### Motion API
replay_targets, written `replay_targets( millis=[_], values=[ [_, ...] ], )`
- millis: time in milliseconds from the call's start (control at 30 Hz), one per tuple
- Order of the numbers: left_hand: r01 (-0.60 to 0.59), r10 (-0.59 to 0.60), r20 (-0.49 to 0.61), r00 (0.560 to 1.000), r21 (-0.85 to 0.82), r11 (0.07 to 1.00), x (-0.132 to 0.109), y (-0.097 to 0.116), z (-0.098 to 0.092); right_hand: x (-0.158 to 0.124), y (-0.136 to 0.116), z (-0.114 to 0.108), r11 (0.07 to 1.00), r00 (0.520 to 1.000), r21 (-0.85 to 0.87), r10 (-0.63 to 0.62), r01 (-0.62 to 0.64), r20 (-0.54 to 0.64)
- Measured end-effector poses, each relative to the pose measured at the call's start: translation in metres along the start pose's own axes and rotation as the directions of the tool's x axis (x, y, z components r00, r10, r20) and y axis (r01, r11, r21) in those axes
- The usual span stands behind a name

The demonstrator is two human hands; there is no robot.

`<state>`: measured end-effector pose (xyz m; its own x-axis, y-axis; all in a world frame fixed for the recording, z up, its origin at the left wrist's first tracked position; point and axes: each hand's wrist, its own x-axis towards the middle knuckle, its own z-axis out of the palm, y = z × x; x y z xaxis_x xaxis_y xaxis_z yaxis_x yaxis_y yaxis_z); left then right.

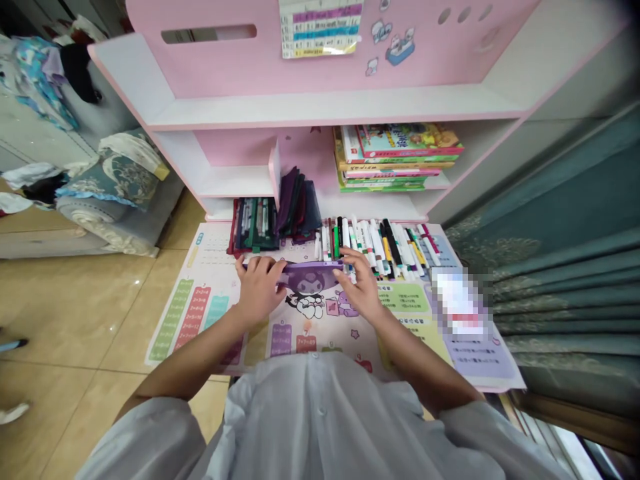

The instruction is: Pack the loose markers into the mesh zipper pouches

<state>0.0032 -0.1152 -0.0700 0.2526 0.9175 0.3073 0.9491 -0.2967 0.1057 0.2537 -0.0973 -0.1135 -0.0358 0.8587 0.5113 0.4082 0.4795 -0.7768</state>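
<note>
A purple see-through zipper pouch (311, 275) is stretched out between my two hands over the middle of the desk mat. My left hand (260, 283) pinches its left end, and my right hand (359, 283) has its fingers and thumb closed on the right end. Through the mesh the cartoon figure printed on the mat shows. Just beyond the pouch lies a long row of loose markers (373, 240) in white, black, green and yellow. Behind my left hand are dark mesh pouches filled with pens (256, 223). Beside them lean several flat dark pouches (296, 203).
A printed desk mat (225, 333) covers the desktop. Books (400, 157) are stacked under the pink and white shelf (320, 110). A blurred-out bright object (460, 303) lies at the right edge near the curtain (560, 287). A sofa with clothes (110, 173) stands at left.
</note>
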Motion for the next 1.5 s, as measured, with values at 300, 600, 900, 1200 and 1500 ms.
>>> replay_targets(
  millis=[300,600,900,1200,1500],
  values=[
    [0.010,-0.009,0.034,0.999,-0.029,1.000,-0.015,0.006,0.034,-0.008,0.025,-0.006,0.989,0.978,-0.040,-0.131,0.139,0.163],
    [-0.189,0.165,-0.123,0.979,-0.225,0.956,0.002,0.050,0.027,-0.012,0.015,-0.017,0.985,0.970,-0.083,-0.128,0.148,0.208],
    [-0.259,0.174,-0.270,0.947,-0.322,0.911,0.001,0.067,0.046,-0.012,0.011,-0.016,0.973,0.956,-0.118,-0.168,0.201,0.239],
    [-0.214,0.162,-0.167,0.972,-0.363,0.907,0.004,0.065,0.048,-0.014,0.011,-0.015,0.972,0.951,-0.149,-0.134,0.181,0.280],
    [-0.272,0.229,-0.165,0.959,-0.321,0.907,0.006,0.062,0.049,-0.013,0.008,-0.020,0.937,0.923,-0.160,-0.256,0.309,0.288]
  ],
)
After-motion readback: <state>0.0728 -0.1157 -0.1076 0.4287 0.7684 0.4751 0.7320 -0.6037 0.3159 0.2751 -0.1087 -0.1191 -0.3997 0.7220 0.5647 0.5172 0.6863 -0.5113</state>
